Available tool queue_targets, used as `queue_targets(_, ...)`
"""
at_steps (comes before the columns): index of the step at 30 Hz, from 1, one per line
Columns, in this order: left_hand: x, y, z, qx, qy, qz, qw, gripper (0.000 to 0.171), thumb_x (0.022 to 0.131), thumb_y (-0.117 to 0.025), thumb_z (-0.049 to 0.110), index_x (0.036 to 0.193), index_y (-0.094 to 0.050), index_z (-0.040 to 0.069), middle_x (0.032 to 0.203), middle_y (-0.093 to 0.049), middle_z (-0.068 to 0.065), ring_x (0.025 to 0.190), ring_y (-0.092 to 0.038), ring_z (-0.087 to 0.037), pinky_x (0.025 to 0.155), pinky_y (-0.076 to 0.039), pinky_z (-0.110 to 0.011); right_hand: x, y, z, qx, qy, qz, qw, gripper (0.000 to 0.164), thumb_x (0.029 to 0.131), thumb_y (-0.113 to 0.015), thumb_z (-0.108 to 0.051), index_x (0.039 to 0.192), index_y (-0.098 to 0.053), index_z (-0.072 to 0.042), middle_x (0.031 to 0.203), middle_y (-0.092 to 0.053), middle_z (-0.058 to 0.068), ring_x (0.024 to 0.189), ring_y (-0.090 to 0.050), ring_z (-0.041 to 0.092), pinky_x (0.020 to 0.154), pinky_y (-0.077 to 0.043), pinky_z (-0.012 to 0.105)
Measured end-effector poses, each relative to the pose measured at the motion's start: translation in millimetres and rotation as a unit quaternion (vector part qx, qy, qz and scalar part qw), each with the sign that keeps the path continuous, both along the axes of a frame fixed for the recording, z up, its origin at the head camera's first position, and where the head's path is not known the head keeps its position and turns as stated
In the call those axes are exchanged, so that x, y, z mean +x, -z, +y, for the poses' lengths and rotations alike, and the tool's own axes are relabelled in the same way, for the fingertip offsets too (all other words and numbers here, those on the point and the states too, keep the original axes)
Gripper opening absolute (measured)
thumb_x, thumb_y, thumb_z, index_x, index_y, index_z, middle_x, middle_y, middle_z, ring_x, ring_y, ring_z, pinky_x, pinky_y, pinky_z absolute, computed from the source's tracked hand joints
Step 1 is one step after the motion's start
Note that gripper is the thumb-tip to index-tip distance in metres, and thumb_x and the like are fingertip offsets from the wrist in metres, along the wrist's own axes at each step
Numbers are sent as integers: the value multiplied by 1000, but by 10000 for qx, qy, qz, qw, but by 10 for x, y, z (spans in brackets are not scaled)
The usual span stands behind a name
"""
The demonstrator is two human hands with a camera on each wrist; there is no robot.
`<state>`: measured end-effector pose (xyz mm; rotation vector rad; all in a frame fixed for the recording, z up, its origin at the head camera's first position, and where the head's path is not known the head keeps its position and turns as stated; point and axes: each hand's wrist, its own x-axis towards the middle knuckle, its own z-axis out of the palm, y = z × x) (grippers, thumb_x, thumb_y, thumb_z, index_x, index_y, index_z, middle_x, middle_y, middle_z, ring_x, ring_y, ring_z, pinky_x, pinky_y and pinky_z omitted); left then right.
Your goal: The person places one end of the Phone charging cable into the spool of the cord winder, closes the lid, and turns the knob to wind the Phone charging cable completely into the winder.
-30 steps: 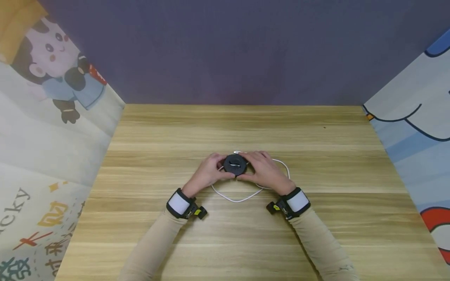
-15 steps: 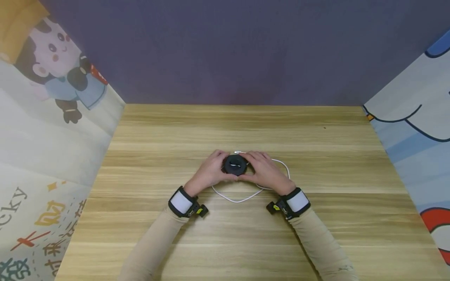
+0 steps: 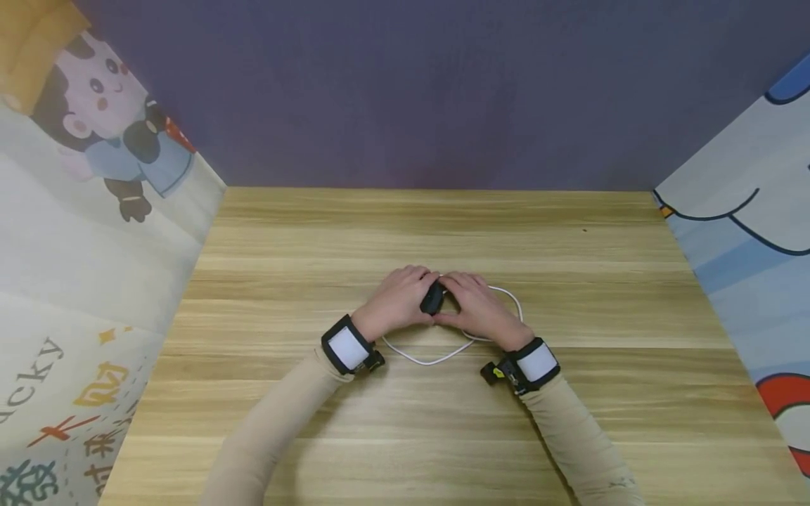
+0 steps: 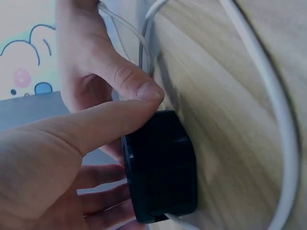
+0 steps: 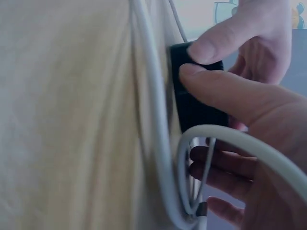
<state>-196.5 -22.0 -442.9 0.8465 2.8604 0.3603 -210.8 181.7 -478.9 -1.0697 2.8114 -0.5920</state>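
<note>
A black, many-sided cable winder (image 3: 432, 299) stands on the wooden table between both hands, with a white cable (image 3: 430, 362) running from it. The left hand (image 3: 399, 299) grips it from the left and covers much of its top in the head view. In the left wrist view, the left thumb lies along an edge of the winder (image 4: 163, 167), and the fingers sit behind it. From the right, the right hand (image 3: 477, 306) holds the winder (image 5: 196, 108), thumb against its side. A loop of cable (image 5: 230, 134) crosses in front of the right fingers. The winder's slot is hidden.
White cable (image 3: 520, 306) curves on the table to the right of the right hand. The wooden table (image 3: 405, 436) ends at a dark back wall (image 3: 405, 91). Printed cartoon panels stand on the left (image 3: 57, 260) and right (image 3: 753, 232).
The left hand has moved right and over the winder, covering the top and slot that showed earlier. The cable's white plug end is now mostly hidden. The right hand stays almost in place.
</note>
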Motion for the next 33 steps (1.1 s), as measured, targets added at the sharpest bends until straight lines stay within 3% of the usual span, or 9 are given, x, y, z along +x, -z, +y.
queue_targets(8, -19, -56, 53, -496, 155, 189, 9985, 71, 80, -87, 32, 139, -60, 3, 129, -62, -13, 119, -57, -28, 102, -50, -42, 0, -182, 86, -30, 80, -72, 9999, 76, 89, -82, -38, 146, -52, 4, 147, -56, 22, 136, -51, 39, 120, -32, 56)
queue_targets(15, -43, -20, 45, -359, -81, 54, 9993, 72, 80, -87, 39, 138, -60, 4, 131, -61, -12, 117, -57, -26, 99, -51, -39, 4, -335, 191, -488, 82, 583, 9971, 66, 88, -83, -30, 141, -58, 2, 139, -62, 21, 128, -57, 40, 112, -39, 59)
queue_targets(23, -67, -4, -14, 477, -564, -75, 9972, 76, 81, -86, 42, 140, -57, 3, 133, -61, -12, 116, -59, -26, 95, -56, -40, 25, -444, 242, -1364, -60, 1486, 9794, 44, 92, -79, -31, 126, -71, -5, 124, -70, 13, 116, -63, 33, 106, -44, 54)
queue_targets(28, -65, 8, -54, 1233, -807, -85, 9890, 74, 83, -84, 40, 140, -58, 1, 135, -62, -15, 118, -61, -27, 98, -57, -41, 36, -456, 224, -1766, -232, 1506, 9724, 37, 84, -86, -18, 116, -73, -6, 115, -72, 9, 110, -65, 29, 101, -49, 50)
queue_targets(33, -57, 32, -86, 1957, -1077, -137, 9746, 73, 83, -85, 38, 140, -57, 1, 134, -63, -15, 118, -63, -28, 103, -54, -41, 50, -457, 209, -2059, -281, 1228, 9704, 32, 86, -85, -16, 112, -73, -3, 107, -72, 9, 97, -67, 27, 87, -57, 43)
